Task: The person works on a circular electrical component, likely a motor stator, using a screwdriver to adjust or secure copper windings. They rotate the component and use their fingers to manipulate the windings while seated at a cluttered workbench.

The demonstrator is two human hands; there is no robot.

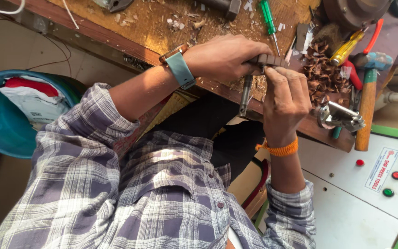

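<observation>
My left hand (pixel 224 57), with a teal-strapped watch on its wrist, is shut around a small dark brown ridged block (pixel 268 60) at the front edge of the wooden bench (pixel 116 39). My right hand (pixel 284 99), an orange thread around its wrist, pinches the same block from below with its fingertips. A dark metal rod (pixel 245 94) hangs down from under the block between the two hands; which hand holds it is hidden. My checked shirt fills the lower half of the view.
On the bench lie a green-handled screwdriver (pixel 268 16), a yellow-handled screwdriver (pixel 346 48), red-handled pliers (pixel 373 36), a wooden-handled hammer (pixel 367 108), brown shavings (pixel 321 71) and a shiny metal fitting (pixel 339 116). A blue bin (pixel 5 122) stands left; a button panel (pixel 392 175) right.
</observation>
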